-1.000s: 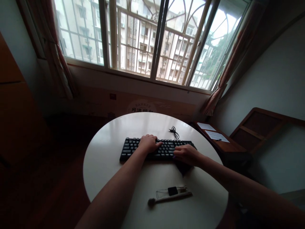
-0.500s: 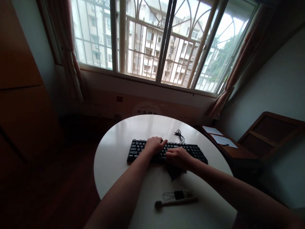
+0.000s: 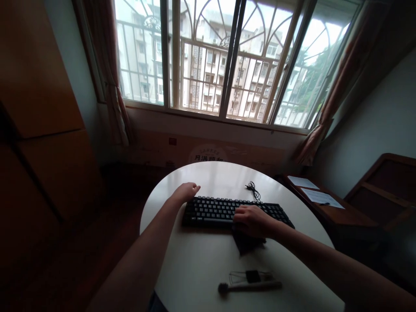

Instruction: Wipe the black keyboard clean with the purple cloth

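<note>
1. The black keyboard (image 3: 212,210) lies across the round white table (image 3: 191,264), toward its far edge.
2. Right hand (image 3: 251,220) — closed on a dark cloth (image 3: 248,245) at the keyboard's near edge.
3. Left hand (image 3: 185,192) — by the keyboard's far left corner; whether it grips, I cannot tell.
4. A brush (image 3: 251,286) lies toward the table's near edge.

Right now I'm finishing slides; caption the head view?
Left hand at a black keyboard, right hand over it holding a dark cloth.
</note>
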`<state>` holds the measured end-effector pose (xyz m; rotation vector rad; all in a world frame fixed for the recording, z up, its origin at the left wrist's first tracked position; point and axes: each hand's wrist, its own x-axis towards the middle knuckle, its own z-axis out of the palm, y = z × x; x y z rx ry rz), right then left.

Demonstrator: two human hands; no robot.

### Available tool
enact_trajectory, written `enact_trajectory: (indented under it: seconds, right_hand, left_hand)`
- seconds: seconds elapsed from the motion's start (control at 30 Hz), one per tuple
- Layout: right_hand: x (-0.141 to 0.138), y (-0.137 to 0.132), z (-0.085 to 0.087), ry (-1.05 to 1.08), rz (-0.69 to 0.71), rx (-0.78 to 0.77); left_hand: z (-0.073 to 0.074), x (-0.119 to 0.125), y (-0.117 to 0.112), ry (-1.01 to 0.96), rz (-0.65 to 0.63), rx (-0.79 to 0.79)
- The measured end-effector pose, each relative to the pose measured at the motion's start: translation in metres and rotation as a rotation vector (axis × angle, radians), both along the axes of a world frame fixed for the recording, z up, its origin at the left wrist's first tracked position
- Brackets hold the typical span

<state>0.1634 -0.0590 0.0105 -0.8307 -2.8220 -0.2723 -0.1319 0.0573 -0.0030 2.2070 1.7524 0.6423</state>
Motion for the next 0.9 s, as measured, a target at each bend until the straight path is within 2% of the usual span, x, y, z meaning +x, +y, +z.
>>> enact_trajectory:
  seconds: [0.13, 0.27, 0.43, 0.6, 0.73, 0.9]
  right_hand:
    - [-0.007, 0.002, -0.002, 0.028, 0.004, -0.023]
    - [-0.030, 0.006, -0.009, 0.055, 0.008, -0.024]
    - [-0.079, 0.015, -0.013, 0.090, 0.042, -0.036]
    - [-0.136, 0.019, -0.013, 0.135, 0.040, -0.052]
    - [-0.168, 0.017, -0.014, 0.170, 0.013, -0.054]
    - [-0.183, 0.026, -0.013, 0.231, -0.098, -0.074]
  left_hand:
    - [-0.010, -0.014, -0.012, -0.122, -0.017, -0.100]
    - [-0.013, -0.015, -0.019, -0.314, -0.009, -0.247]
    - [-0.016, -0.015, -0.025, -0.627, -0.015, -0.395]
    - [-0.015, -0.015, -0.026, -0.829, 0.072, -0.547]
    - [-0.017, -0.019, -0.022, -0.830, 0.072, -0.510]
    - [-0.022, -0.021, -0.019, -0.868, 0.081, -0.441]
